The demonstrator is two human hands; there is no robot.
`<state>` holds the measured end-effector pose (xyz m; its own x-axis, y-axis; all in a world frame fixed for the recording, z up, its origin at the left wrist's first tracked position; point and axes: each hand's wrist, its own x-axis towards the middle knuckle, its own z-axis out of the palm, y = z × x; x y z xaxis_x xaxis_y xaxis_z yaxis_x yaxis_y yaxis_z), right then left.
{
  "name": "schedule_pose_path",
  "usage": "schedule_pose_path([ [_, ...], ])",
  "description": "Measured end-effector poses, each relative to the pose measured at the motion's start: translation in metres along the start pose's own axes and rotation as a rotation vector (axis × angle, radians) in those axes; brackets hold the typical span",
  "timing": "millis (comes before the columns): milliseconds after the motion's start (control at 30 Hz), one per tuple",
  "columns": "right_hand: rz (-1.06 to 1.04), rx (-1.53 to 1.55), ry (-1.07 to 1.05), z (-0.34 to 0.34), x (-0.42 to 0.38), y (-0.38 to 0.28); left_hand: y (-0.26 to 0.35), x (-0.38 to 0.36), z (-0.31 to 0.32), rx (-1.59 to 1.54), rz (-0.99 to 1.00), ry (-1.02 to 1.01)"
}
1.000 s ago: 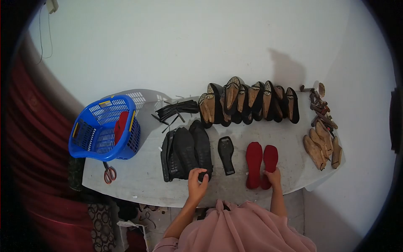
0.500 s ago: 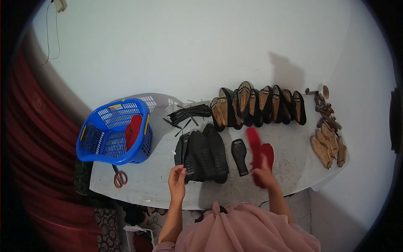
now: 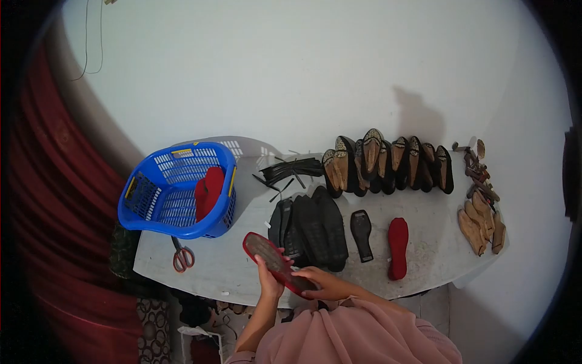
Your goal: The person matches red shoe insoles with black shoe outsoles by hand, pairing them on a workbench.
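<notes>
A red insole (image 3: pixel 262 247) is tilted in front of my body, its grey-brown underside turned toward me and a red edge showing. My left hand (image 3: pixel 270 278) is closed around its middle, thumb on the near side. At its lower end my right hand (image 3: pixel 322 284) grips it, fingers lying across the underside. Just beyond are black shoe soles (image 3: pixel 312 233) in a stack, partly behind the insole. One single black sole (image 3: pixel 361 235) lies to their right. Farther right, another red insole (image 3: pixel 398 249) rests flat on the table (image 3: pixel 212 270).
A blue basket (image 3: pixel 176 230) holding red insoles (image 3: pixel 209 193) stands at left, with scissors (image 3: pixel 182 258) before it. Behind the soles are black strips (image 3: pixel 291 171) and a row of black flat shoes (image 3: pixel 388 162). Wooden shoe lasts (image 3: pixel 479 221) lie at right.
My right hand has brought the red insole leftward from beside the other red one and its underside now shows. My left hand has taken hold of it. The view has shifted slightly.
</notes>
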<state>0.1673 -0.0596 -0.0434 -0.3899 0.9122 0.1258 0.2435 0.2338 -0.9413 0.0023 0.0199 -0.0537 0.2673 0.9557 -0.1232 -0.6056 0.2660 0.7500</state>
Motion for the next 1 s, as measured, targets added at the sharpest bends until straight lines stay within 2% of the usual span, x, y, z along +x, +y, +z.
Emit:
schedule_pose_path([
  [67,0.011,0.017,0.006,-0.005,0.000,0.020,0.004,0.005,-0.011,0.013,0.105,0.081],
  [167,0.064,0.123,0.136,-0.021,-0.001,0.036,0.030,0.005,-0.011,0.012,0.184,0.159],
  [200,0.201,0.144,0.160,-0.031,-0.002,0.032,0.039,0.004,-0.008,0.028,0.212,0.209],
  [300,0.361,0.119,0.269,-0.058,-0.005,0.050,0.050,0.009,-0.020,0.043,0.252,0.307],
  [433,0.503,-0.091,0.467,-0.089,0.002,0.066,0.067,0.013,-0.027,0.003,0.293,0.365],
  [600,0.555,-0.450,0.800,-0.104,0.022,0.136,0.079,0.022,-0.019,0.016,0.376,0.373],
  [700,0.708,-0.257,0.743,-0.106,0.027,0.143,0.075,0.030,-0.019,0.034,0.366,0.364],
  [800,0.716,-0.170,0.776,-0.108,0.027,0.137,0.066,0.038,-0.019,0.083,0.323,0.365],
  [900,0.757,0.193,0.798,-0.114,0.028,0.160,0.056,0.042,-0.018,0.135,0.273,0.346],
  [1000,0.706,0.257,0.674,-0.117,0.029,0.164,0.052,0.045,-0.017,0.159,0.252,0.298],
])
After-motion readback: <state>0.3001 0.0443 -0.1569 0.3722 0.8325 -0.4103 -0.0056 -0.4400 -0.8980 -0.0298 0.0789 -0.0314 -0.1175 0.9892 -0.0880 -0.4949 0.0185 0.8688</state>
